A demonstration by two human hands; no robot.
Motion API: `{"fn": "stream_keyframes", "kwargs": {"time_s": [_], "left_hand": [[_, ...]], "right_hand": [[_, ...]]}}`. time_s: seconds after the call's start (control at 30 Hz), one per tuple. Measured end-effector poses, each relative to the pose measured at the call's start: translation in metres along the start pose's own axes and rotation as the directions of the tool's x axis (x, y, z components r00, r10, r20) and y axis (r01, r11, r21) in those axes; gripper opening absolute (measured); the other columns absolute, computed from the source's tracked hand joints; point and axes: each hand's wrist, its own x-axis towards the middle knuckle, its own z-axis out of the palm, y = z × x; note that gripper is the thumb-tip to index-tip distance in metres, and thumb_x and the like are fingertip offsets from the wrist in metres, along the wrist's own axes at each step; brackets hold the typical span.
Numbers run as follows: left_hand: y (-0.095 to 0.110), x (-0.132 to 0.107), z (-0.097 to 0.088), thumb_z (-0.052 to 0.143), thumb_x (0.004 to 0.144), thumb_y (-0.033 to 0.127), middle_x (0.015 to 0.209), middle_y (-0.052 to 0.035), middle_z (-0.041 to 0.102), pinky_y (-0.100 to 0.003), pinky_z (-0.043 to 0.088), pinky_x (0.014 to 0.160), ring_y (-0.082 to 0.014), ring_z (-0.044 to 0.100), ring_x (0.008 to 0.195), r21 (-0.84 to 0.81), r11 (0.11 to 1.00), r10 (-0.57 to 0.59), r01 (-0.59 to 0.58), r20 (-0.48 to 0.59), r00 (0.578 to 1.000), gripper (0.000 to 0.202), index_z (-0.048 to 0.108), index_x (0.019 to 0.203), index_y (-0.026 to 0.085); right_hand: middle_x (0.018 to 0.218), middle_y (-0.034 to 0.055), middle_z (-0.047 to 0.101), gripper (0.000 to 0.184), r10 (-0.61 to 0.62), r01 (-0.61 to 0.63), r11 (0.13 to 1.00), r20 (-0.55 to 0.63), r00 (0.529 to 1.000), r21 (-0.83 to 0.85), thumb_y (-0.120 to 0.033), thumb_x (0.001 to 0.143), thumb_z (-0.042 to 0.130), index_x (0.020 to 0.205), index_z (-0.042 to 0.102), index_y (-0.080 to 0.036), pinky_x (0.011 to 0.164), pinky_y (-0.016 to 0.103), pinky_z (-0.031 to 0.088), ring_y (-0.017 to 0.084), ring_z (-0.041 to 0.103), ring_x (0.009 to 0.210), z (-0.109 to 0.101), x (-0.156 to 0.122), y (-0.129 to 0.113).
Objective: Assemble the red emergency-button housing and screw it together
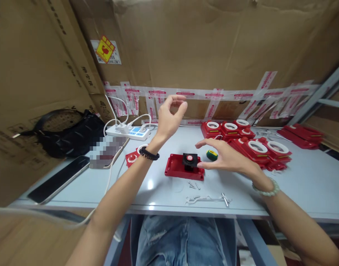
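Note:
My left hand (pixel 168 117) is raised above the table, fingers curled toward the thumb in a loose pinch; what it holds, if anything, is too small to see. My right hand (pixel 225 157) hovers open, fingers spread, just right of a red rectangular housing (pixel 175 168) that lies flat on the table with a black square part (pixel 189 160) bearing a red button on top. A small green and yellow piece (pixel 211 154) lies just behind my right fingers. A few loose screws (pixel 194 185) sit in front of the housing.
Stacks of red housings with white rings (pixel 258 147) fill the table's right side. More red covers (pixel 301 135) lie far right. A white power strip (pixel 129 131), black bag (pixel 72 135), phone (pixel 58 179), white wire clip (pixel 208 199) and cardboard walls surround the grey table (pixel 310 184).

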Motion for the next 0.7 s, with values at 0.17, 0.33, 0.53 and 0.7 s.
{"fn": "stream_keyframes", "kwargs": {"time_s": [0.17, 0.33, 0.53, 0.7], "left_hand": [[-0.01, -0.039, -0.027, 0.057, 0.086, 0.027, 0.092, -0.003, 0.066, -0.028, 0.046, 0.081, -0.0141, 0.059, 0.087, 0.152, 0.978, 0.084, -0.144, 0.348, 0.934, 0.013, 0.06, 0.094, 0.017], [-0.027, -0.065, -0.051, 0.055, 0.088, 0.03, 0.095, -0.0041, 0.065, -0.03, 0.046, 0.083, -0.0152, 0.059, 0.089, 0.195, 0.972, 0.021, -0.128, 0.473, 0.881, 0.018, 0.06, 0.099, 0.017], [-0.024, -0.076, -0.06, 0.062, 0.082, 0.045, 0.113, -0.0072, 0.06, -0.037, 0.045, 0.093, -0.0208, 0.055, 0.105, 0.158, 0.977, -0.017, -0.141, 0.721, 0.693, 0.043, 0.054, 0.117, 0.021], [-0.022, -0.078, -0.061, 0.065, 0.077, 0.053, 0.123, -0.009, 0.056, -0.041, 0.039, 0.1, -0.0243, 0.049, 0.116, 0.191, 0.965, -0.047, -0.179, 0.8, 0.598, 0.06, 0.049, 0.125, 0.022]], "right_hand": [[0.115, 0.0083, 0.064, 0.044, -0.089, 0.091, 0.996, -0.064, 0.994, 0.017, -0.046, 0.077, 0.065, 0.111, 0.059, -0.018, 0.095, 0.035, 0.044, 0.02, 0.058, 0.107, 0.016, 0.003, 0.0], [0.104, 0.0073, 0.066, 0.026, -0.183, 0.19, 0.981, -0.131, 0.974, 0.042, -0.037, 0.083, 0.061, 0.1, 0.062, -0.017, 0.09, 0.033, 0.045, 0.017, 0.06, 0.098, 0.027, 0.008, -0.004], [0.1, 0.0063, 0.068, 0.019, -0.169, 0.176, 0.983, -0.118, 0.978, 0.052, -0.03, 0.082, 0.061, 0.096, 0.065, -0.018, 0.089, 0.034, 0.046, 0.018, 0.06, 0.094, 0.034, 0.01, -0.002], [0.097, 0.0042, 0.069, 0.017, -0.138, 0.145, 0.986, -0.089, 0.986, 0.086, -0.029, 0.085, 0.057, 0.095, 0.066, -0.018, 0.086, 0.032, 0.045, 0.015, 0.061, 0.09, 0.034, 0.01, -0.003]]}}
